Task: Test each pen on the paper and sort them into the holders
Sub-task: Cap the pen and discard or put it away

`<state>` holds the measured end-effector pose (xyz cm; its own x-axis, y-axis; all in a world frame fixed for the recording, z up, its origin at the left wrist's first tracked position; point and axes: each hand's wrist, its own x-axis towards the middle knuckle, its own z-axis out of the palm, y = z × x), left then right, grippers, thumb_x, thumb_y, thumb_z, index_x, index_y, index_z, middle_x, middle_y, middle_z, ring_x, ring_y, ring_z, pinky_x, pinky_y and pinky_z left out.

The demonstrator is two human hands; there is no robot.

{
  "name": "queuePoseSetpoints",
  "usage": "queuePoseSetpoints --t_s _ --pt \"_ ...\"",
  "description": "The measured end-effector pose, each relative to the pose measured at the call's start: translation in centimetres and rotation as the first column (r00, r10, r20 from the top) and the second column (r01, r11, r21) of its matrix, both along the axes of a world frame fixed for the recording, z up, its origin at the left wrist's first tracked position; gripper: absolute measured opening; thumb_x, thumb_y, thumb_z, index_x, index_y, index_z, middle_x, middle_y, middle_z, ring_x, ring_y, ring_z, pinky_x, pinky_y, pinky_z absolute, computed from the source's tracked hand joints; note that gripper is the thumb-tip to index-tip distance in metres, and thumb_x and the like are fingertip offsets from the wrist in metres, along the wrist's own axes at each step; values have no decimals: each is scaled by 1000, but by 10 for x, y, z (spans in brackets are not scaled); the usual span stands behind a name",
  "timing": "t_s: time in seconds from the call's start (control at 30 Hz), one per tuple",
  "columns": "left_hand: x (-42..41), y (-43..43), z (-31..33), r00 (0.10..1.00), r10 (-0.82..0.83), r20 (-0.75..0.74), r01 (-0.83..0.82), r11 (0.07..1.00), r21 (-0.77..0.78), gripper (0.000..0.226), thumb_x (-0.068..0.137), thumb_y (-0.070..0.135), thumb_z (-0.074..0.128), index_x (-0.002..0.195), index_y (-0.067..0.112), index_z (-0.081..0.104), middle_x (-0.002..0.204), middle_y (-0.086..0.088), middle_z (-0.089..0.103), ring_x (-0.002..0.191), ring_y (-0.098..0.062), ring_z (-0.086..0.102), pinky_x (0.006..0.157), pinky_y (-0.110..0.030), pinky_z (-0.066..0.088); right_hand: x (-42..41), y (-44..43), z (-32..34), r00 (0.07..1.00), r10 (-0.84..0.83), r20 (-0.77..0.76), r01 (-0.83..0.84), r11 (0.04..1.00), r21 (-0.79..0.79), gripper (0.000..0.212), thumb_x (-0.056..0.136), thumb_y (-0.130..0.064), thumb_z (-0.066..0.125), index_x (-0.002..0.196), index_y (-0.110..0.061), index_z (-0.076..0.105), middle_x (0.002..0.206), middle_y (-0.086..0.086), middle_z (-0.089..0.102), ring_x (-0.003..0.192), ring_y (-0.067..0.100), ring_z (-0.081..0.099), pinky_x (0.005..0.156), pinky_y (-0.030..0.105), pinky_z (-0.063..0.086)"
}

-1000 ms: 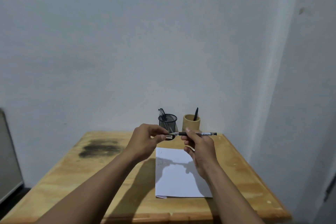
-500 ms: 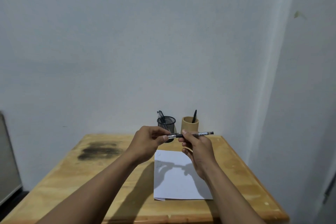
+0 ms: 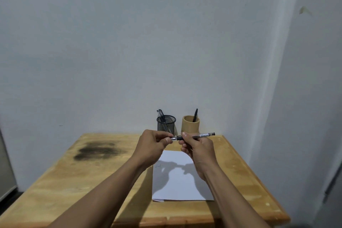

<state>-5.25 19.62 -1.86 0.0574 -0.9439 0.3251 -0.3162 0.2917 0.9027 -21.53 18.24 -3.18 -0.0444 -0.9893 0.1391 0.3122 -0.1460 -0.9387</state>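
Observation:
A black pen [image 3: 200,135] is held level above the white paper [image 3: 182,183]. My right hand [image 3: 199,149] grips its barrel near the middle. My left hand [image 3: 154,144] pinches the pen's left end, where a clear cap or tip shows. Behind the hands stand a black mesh holder [image 3: 166,124] with a few pens and a tan wooden holder [image 3: 190,123] with one black pen. The paper lies flat on the wooden table [image 3: 74,181], with faint marks near its top left.
A dark burnt-looking stain [image 3: 98,151] marks the table's back left. White walls close in behind and on the right. A grey cabinet edge [image 3: 5,168] stands at the far left.
The hands with the pen sit slightly lower in view and closer together; my left hand's fingers have slid onto the pen's left end. The camera tilted up a little.

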Motion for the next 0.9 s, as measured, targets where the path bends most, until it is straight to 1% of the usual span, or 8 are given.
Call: queuePoseSetpoints --t_s 0.1,0.27,0.4,0.47,0.57,0.7,0.8,0.9 --pt "-3 -3 -1 1000 -16 -17 17 1000 8 25 90 8 67 81 29 77 80 0 78 78 -13 65 90 -43 55 -6 -2 0 1000 9 9 -9 1000 12 19 91 -11 74 93 7 74 69 13 70 58 13 62 60 21 57" --pt "2 -11 1 990 -55 133 50 998 41 13 87 15 72 84 26 79 79 3 77 70 -9 62 75 -35 51 -21 0 -1 993 102 -52 -97 990 98 17 90 -17 75 97 -2 76 79 9 74 67 10 65 60 23 55" --pt "7 -18 4 985 -18 170 13 999 29 11 88 16 71 86 25 77 78 3 75 65 -7 56 72 -32 47 -35 1 6 996 80 -47 -74 991 110 2 87 -17 76 87 -15 76 90 6 78 83 14 67 67 29 52" --pt "9 -19 4 983 -15 185 9 1000 29 11 88 17 71 86 26 76 81 2 76 72 -11 62 76 -33 49 -48 -2 12 983 28 -183 -21 999 39 7 85 -11 77 80 -15 76 83 1 78 83 13 68 69 29 51" --pt "5 -22 4 979 -11 202 9 1000 13 9 88 18 71 88 26 76 85 4 77 89 -17 71 87 -37 53 -65 -4 25 869 -32 -494 -23 994 -107 8 81 -5 79 76 -10 78 76 2 76 76 9 67 68 22 50" --pt "-21 -26 6 981 -25 193 30 999 -24 9 89 21 68 90 26 75 83 6 76 86 -12 70 80 -34 54 -84 -6 38 586 -98 -805 -70 983 -171 3 82 -25 79 83 -26 81 84 -4 76 81 13 67 74 29 50" --pt "-48 -32 6 980 -58 189 64 998 -27 10 90 23 67 97 26 73 90 8 75 90 -7 67 81 -30 50 -106 -6 38 458 -190 -869 -20 974 -224 6 83 -30 75 86 -32 80 89 -12 74 88 11 67 81 33 53" --pt "-84 -39 -1 978 -87 190 90 996 -11 35 88 39 67 120 26 65 107 6 70 102 -9 64 92 -31 49 -142 -3 27 453 -287 -844 104 957 -270 5 82 -32 76 85 -34 79 87 -14 74 89 9 67 83 34 55"
